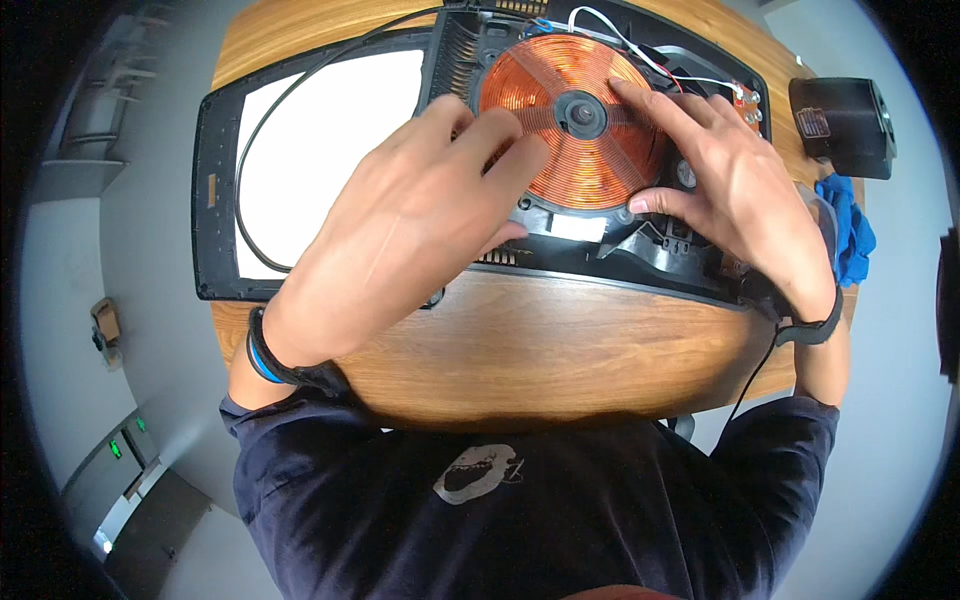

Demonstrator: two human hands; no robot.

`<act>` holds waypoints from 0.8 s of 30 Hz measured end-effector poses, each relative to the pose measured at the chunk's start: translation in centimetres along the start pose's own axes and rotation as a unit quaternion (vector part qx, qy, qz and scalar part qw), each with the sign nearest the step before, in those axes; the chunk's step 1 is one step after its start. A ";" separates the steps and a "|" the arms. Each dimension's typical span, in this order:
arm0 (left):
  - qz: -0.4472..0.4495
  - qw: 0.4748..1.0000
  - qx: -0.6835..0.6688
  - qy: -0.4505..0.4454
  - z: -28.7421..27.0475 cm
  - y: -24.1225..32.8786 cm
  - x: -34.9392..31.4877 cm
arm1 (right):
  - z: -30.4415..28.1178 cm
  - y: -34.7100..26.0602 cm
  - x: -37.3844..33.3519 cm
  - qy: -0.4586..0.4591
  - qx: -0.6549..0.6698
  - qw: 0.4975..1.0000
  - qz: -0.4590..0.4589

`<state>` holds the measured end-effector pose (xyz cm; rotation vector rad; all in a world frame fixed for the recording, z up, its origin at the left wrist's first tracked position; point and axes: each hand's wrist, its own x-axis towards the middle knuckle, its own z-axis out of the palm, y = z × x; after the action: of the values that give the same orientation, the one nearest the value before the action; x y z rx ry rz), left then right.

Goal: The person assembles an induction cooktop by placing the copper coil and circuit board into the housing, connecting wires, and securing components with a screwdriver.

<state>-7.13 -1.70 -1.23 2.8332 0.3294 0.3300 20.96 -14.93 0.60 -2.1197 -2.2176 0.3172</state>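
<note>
A round copper induction coil (pixel 600 170) with a dark hub lies in the opened black housing (pixel 640 285) of what looks like an induction cooker. My left hand (pixel 430 190) is at the coil's left edge, its fingers curled over the rim and the thumb lower down; its fingertips are partly hidden. My right hand (pixel 730 165) spans the right edge, with the index finger on the windings and the thumb at the lower rim. White wires (pixel 610 25) run behind the coil towards the upper right of the housing.
Left of the housing lies a black-framed panel (pixel 215 240) with a white inner face, crossed by a black cable (pixel 243 150). On the right of the wooden table (pixel 540 350) are a black box-shaped object (pixel 842 125) and a blue cloth (pixel 852 235).
</note>
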 end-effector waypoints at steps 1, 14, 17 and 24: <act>-0.007 1.000 -0.002 0.011 0.2 0.1 0.0 | 0.1 0.2 0.2 0.005 0.006 1.000 -0.005; -0.048 0.999 0.007 -0.008 1.1 -0.5 -0.1 | 0.3 1.8 1.2 0.018 0.117 0.993 -0.001; -0.049 0.999 0.012 -0.015 0.9 -0.5 -0.1 | 0.2 1.8 1.2 0.034 0.114 0.993 -0.019; -0.025 0.998 0.049 0.006 1.5 -0.9 -0.2 | -0.3 1.5 1.6 0.004 0.090 0.996 -0.008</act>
<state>-7.12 -1.27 -2.91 2.9146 0.4284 0.3292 22.36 -13.30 0.42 -2.0070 -2.1116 0.4862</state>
